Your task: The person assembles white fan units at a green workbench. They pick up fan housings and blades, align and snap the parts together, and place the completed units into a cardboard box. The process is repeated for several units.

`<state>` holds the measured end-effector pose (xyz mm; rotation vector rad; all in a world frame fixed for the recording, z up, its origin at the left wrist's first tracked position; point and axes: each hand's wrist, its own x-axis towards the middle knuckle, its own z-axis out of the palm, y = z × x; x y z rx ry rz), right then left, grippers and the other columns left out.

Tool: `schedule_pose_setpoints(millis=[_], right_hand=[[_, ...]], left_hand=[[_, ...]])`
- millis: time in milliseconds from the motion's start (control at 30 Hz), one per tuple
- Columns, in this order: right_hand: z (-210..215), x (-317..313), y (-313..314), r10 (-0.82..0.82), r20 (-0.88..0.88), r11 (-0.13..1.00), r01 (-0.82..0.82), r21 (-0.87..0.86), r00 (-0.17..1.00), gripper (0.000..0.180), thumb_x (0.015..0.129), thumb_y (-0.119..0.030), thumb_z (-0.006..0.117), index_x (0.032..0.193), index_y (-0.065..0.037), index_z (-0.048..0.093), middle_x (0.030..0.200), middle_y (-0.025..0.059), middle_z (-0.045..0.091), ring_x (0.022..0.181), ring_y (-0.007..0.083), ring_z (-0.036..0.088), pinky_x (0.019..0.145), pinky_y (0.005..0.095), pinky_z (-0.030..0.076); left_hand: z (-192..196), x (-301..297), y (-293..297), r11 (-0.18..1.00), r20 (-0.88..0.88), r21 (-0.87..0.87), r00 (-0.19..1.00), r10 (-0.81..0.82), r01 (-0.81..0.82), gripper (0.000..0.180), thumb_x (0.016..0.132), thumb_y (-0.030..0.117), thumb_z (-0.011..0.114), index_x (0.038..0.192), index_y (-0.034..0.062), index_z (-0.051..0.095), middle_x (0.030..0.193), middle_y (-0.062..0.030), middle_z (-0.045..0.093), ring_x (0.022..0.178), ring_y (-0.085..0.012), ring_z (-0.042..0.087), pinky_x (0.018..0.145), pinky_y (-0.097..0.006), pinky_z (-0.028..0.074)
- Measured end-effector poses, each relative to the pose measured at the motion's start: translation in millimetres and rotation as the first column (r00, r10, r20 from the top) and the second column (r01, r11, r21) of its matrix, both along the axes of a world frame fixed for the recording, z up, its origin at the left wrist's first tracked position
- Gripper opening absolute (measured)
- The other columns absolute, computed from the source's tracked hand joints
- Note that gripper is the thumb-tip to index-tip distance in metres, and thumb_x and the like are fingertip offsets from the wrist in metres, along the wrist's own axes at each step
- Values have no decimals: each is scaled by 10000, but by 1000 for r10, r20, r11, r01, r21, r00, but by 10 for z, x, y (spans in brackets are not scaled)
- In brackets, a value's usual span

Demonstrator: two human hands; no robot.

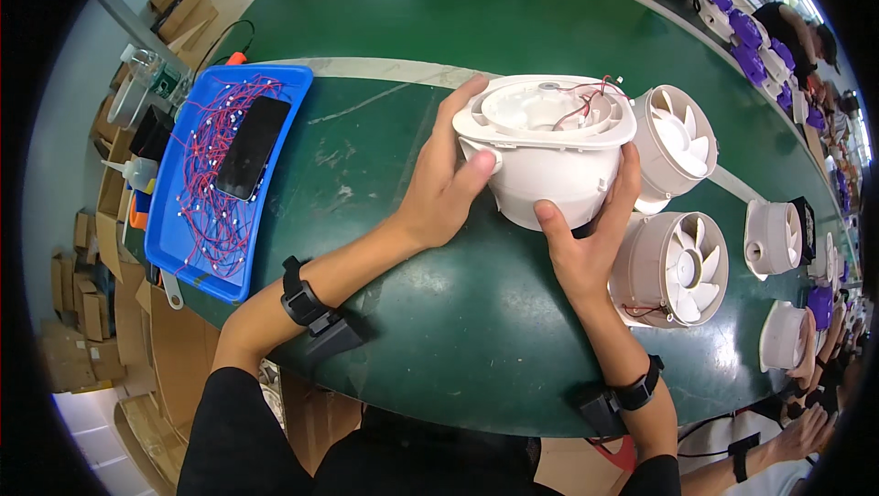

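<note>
While the person stands at the green tabletop (439, 322), both hands are occupied with one white fan housing (557, 176), held in front of them just left of two similar units, its flanged face turned upward. The left hand (441, 187) grips its left side, fingers around the back of the flange and thumb to the front; the right hand (593, 249) clasps the lower right, fingers up the side and thumb beneath. From where I'm watching, I can't tell whether the underside touches the surface. Red wires (586, 101) come out of the round recess and trail over the right rim, so I'd judge the wiring to be partly in place at least; whether the ends are joined, I can't make out. No cover sits over that recess, so closing it looks left to do. Beside it, an upper fan unit (676, 137) and a lower fan unit (668, 269) have their blades fitted, though their backs are hidden from me. Over on the left, a blue tray (167, 231) holds plenty of thin red leads (200, 176) and a black phone (254, 148), which suggests many more pieces remain.
</note>
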<state>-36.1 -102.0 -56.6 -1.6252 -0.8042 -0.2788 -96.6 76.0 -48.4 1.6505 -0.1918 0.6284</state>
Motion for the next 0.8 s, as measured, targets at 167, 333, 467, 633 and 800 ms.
schedule_pose_setpoints(millis=[167,333,467,633,800], right_hand=[[5,-5,5,-15,24,1000,16,-25,1000,995,707,-219,809,1440,46,190,1411,206,319,1300,308,353,1082,399,287],[22,13,0,-24,30,1000,25,-18,999,985,717,-224,799,1440,51,188,1415,209,314,1307,311,345,1087,402,280],[28,14,1,-16,27,1000,16,-15,999,981,722,-227,795,1440,52,186,1415,212,312,1310,312,343,1088,403,279],[15,19,6,-15,9,1000,15,-11,1000,985,724,-232,794,1443,48,182,1418,213,309,1312,313,340,1091,405,273],[17,14,3,-29,18,999,29,-14,999,981,727,-236,792,1442,49,184,1418,217,311,1312,316,341,1094,407,268]], left_hand=[[8,-25,-36,999,-51,-35,999,-5,3,809,843,199,614,1460,-15,136,1385,-214,374,1267,-291,429,985,-376,448],[-35,12,17,999,10,33,999,-40,40,821,837,199,622,1464,-10,134,1388,-222,371,1264,-308,439,976,-389,471],[-42,20,45,998,-7,68,1000,-12,12,807,846,219,628,1460,-14,158,1396,-235,362,1258,-316,449,952,-393,492],[-61,39,82,958,86,260,992,98,-117,741,881,255,616,1440,-15,211,1426,-249,338,1305,-367,388,1050,-429,370],[-99,55,76,941,149,315,986,79,-123,697,900,247,587,1432,-11,217,1466,-264,274,1351,-416,300,1109,-437,254]])
